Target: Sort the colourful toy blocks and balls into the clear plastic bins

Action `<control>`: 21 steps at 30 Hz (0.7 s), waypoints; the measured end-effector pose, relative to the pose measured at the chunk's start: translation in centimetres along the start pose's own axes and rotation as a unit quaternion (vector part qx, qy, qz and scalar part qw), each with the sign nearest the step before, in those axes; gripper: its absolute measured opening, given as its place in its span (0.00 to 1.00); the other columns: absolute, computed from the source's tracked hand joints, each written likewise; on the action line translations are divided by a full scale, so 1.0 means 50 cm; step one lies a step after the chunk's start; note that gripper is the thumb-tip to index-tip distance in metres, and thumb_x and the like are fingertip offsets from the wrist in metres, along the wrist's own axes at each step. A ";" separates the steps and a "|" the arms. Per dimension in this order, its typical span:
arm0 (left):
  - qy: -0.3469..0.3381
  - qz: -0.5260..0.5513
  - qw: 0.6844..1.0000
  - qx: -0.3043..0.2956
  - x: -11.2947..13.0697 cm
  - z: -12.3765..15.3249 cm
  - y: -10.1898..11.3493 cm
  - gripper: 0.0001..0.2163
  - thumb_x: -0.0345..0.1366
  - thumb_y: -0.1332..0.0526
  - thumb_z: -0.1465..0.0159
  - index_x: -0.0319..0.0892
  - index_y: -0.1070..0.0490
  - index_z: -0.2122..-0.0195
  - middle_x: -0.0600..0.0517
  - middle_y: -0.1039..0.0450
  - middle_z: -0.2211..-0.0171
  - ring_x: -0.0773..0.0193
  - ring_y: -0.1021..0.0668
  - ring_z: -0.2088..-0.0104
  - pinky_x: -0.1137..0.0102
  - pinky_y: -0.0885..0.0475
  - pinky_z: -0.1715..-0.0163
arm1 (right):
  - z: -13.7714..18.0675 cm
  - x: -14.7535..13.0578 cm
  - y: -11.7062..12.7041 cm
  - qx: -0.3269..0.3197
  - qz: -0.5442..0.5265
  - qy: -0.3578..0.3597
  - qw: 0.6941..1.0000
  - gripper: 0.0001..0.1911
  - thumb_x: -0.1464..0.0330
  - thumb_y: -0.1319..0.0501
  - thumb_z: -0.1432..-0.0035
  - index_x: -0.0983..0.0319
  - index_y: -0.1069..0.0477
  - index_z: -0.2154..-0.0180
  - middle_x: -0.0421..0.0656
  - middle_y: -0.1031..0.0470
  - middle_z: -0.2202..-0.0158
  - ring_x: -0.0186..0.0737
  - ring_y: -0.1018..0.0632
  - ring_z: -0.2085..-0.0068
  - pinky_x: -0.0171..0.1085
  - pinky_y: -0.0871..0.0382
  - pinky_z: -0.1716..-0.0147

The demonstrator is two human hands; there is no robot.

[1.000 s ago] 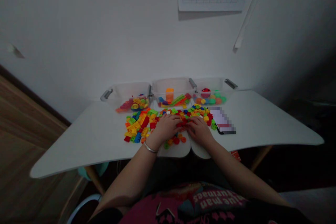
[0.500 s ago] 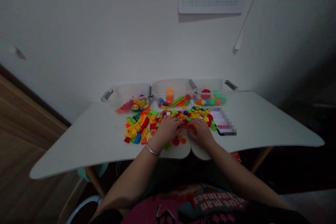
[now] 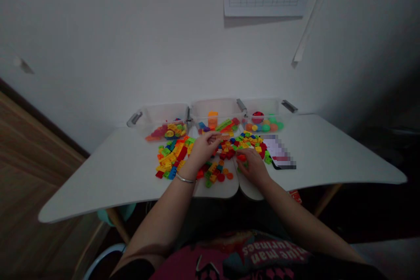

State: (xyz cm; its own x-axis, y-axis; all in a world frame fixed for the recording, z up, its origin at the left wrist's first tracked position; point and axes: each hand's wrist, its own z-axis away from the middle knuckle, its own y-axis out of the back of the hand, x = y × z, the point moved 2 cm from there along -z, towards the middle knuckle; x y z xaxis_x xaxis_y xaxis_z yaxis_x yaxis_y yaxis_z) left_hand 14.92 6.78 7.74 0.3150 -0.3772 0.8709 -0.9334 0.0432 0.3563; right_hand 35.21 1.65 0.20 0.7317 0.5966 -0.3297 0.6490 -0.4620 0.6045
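My left hand [image 3: 205, 148] is over the back of the pile of toy bricks [image 3: 170, 157], its fingers closed on a flat orange brick [image 3: 224, 137] that points right. The middle bin stands just beyond it. To the right of the pile's middle, my right hand [image 3: 253, 164] has its fingers curled around a small red-orange brick [image 3: 242, 157]; a green piece shows under the thumb. Loose red, yellow, green and blue bricks lie between and in front of both hands.
Three clear bins stand along the wall: the left bin [image 3: 154, 113] and middle bin [image 3: 203, 107] hold bricks and toy pieces, the right bin [image 3: 272, 107] colourful balls. A phone [image 3: 278, 151] lies right of the pile. The white table [image 3: 334, 153] has a notch at its front edge.
My hands, together over the pile before, are now apart. The left has moved forward and left toward the middle bin with the orange brick; the right has stayed nearly in place.
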 end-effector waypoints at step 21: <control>-0.144 -0.490 0.858 0.062 0.061 -0.147 0.041 0.14 0.36 0.47 0.32 0.48 0.25 0.50 0.45 0.20 0.55 0.50 0.25 0.50 0.53 0.41 0.46 | -0.006 -0.001 0.003 -0.037 -0.009 -0.037 0.999 0.12 0.70 0.43 0.40 0.60 0.27 0.55 0.49 0.21 0.59 0.50 0.23 0.55 0.51 0.27 0.53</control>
State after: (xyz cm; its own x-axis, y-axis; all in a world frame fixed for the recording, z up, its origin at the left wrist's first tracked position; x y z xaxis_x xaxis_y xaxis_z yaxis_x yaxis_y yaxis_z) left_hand 15.22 12.53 13.61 0.9195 -0.3901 0.0482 -0.2623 -0.5177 0.8143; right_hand 35.20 1.76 0.51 0.7348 0.5533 -0.3923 0.6476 -0.4003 0.6484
